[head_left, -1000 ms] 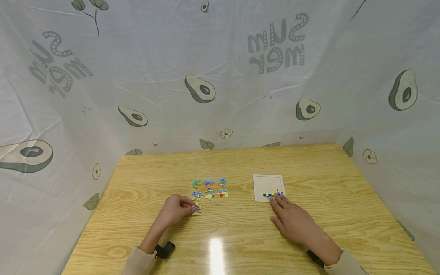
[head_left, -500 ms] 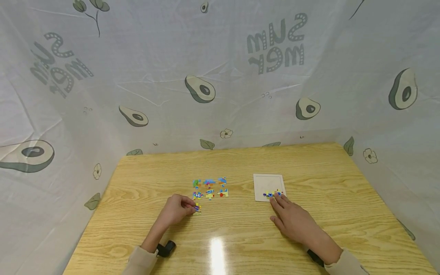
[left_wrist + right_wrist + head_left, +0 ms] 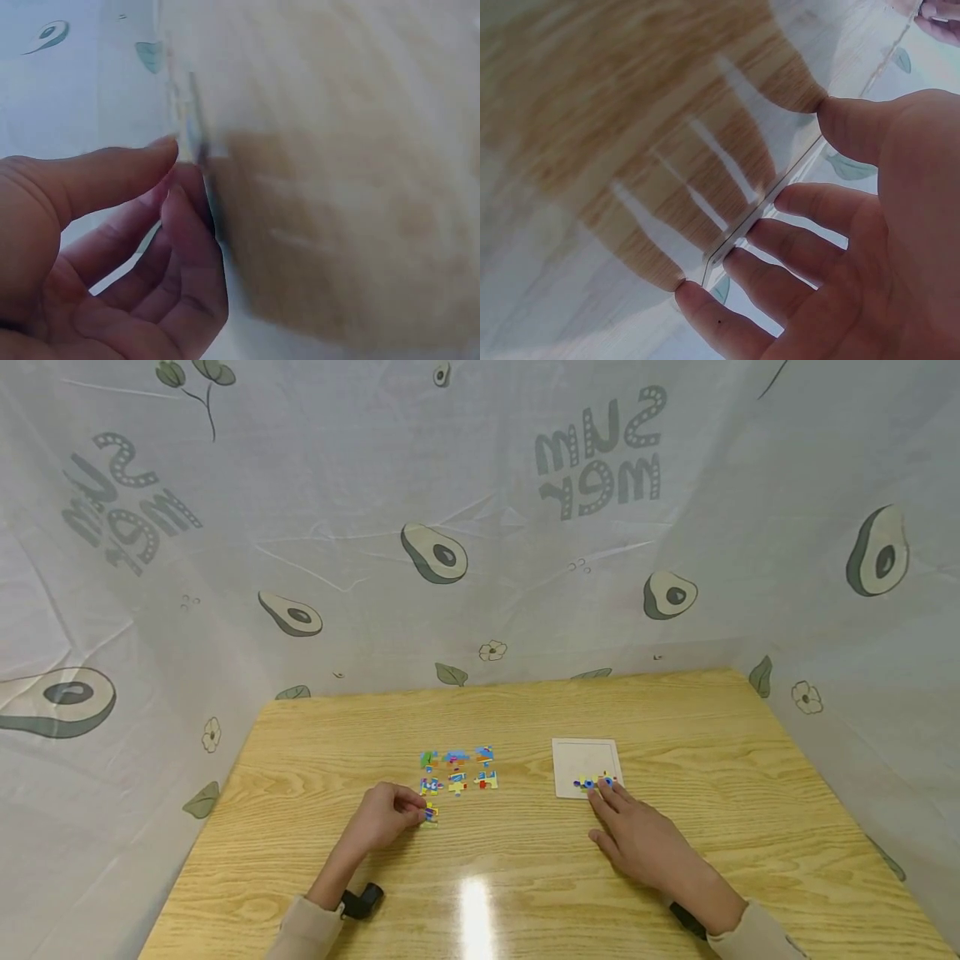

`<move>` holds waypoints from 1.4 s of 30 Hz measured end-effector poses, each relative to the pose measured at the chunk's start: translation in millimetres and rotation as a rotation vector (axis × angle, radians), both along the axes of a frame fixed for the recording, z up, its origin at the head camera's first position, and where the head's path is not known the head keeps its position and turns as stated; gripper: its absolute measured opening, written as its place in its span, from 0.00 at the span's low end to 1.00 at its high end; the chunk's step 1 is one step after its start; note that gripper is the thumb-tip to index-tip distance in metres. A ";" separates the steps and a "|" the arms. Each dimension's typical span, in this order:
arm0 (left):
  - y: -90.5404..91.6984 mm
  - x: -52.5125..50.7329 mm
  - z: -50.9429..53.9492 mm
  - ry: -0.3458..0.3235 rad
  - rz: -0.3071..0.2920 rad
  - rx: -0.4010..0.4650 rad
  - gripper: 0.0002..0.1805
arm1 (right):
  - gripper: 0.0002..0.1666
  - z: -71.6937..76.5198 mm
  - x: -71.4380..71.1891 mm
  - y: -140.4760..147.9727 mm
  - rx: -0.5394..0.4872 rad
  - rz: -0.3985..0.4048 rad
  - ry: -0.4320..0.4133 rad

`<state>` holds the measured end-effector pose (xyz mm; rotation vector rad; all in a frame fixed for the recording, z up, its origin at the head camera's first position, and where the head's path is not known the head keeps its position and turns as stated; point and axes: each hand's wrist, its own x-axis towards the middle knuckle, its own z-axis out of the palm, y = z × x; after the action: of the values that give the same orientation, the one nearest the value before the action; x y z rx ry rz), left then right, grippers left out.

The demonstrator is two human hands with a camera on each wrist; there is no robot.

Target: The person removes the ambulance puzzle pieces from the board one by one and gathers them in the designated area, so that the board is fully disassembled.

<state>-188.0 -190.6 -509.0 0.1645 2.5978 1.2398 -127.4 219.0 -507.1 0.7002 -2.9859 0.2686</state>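
Note:
My left hand [image 3: 384, 816] is at the near left of a group of jigsaw pieces, its thumb and fingertips pinching the edge of a colourful jigsaw piece [image 3: 432, 813] low over the table. In the left wrist view the thumb and bent fingers [image 3: 191, 247] meet at the blurred piece. Farther right, my right hand [image 3: 648, 847] rests with straight, slightly spread fingers on the near edge of a white puzzle tray [image 3: 583, 757]. Its fingertips touch joined jigsaw pieces [image 3: 587, 784] along the tray's near side and partly cover them. In the right wrist view the fingertips line the tray's edge [image 3: 731, 244].
Several loose jigsaw pieces [image 3: 457, 783] lie in rows beyond my left hand. The wooden table [image 3: 517, 843] reaches back to a pale curtain [image 3: 480, 593] printed with avocados. Light glares off the tabletop near its front.
Almost nothing differs: both hands keep their places at the piece and the tray. The head view has shifted very slightly.

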 end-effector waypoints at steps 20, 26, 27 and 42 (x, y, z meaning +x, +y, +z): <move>84.3 -35.9 75.6 0.221 -0.276 0.023 0.12 | 0.35 3.9 -2.3 -3.2 0.013 -0.012 -0.022; 130.6 -48.8 71.6 0.251 -0.385 -0.054 0.13 | 0.37 4.3 -3.1 -2.3 0.014 -0.025 -0.029; 137.9 -50.5 69.6 0.249 -0.399 -0.069 0.14 | 0.37 4.9 -2.6 -1.6 0.009 -0.030 -0.036; 209.1 -61.0 28.5 0.234 -0.586 -0.178 0.15 | 0.40 9.1 2.4 17.4 -0.021 -0.045 -0.159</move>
<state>-249.0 18.5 -480.5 1.0029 2.5372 0.8114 -125.1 236.4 -498.1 0.6378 -3.1389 0.3694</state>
